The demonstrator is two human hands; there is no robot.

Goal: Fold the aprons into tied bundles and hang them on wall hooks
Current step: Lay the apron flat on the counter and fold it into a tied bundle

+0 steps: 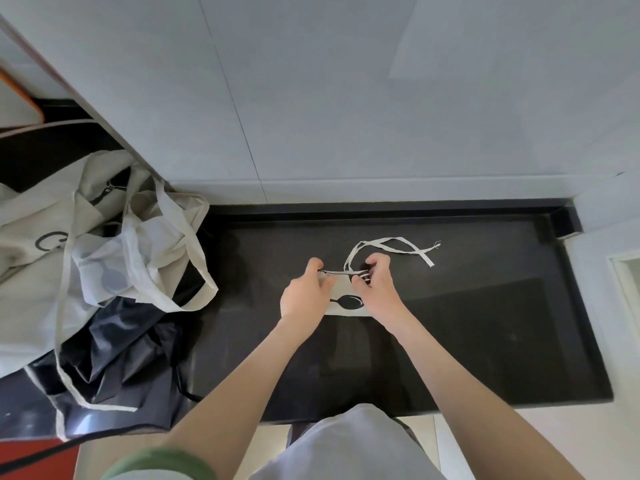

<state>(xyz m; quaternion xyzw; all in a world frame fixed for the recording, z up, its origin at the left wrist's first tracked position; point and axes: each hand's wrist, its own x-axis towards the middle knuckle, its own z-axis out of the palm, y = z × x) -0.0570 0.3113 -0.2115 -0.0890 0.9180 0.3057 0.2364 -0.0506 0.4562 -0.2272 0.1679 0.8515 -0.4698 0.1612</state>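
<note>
Biggest thing first: pale grey tiled wall (346,98) behind, smooth and matte, no hooks that I can see from here. Below it is a glossy black counter (485,341) with a raised lip at the back, hard and slick looking.

Off to the left there's a heap of cream aprons (52,237), floppy canvas-type cloth with black prints and long flat ties trailing everywhere. It lies partly over a crumpled black apron (121,358) that looks thinner and shinier.

The one being worked on is the folded apron (341,289), mid-counter, flat on the surface between both hands. It's a small cream rectangle with a black spoon print showing. I reckon it's light and soft and will spring open if you let go, so pressing down while tying is the way. The cloth probably grips itself okay.

Its strap (391,242) is a thin flat cotton tape, frayed at the end, looping up and off to the right. It looks wrapped across the bundle's top edge.

The left hand (304,292) has its fingers curled, pinching the bundle's top left corner. The right hand (375,285) has its fingers curled around the strap where it crosses the bundle. I'd grab the tape close to the bundle, not out at the tail.
</note>
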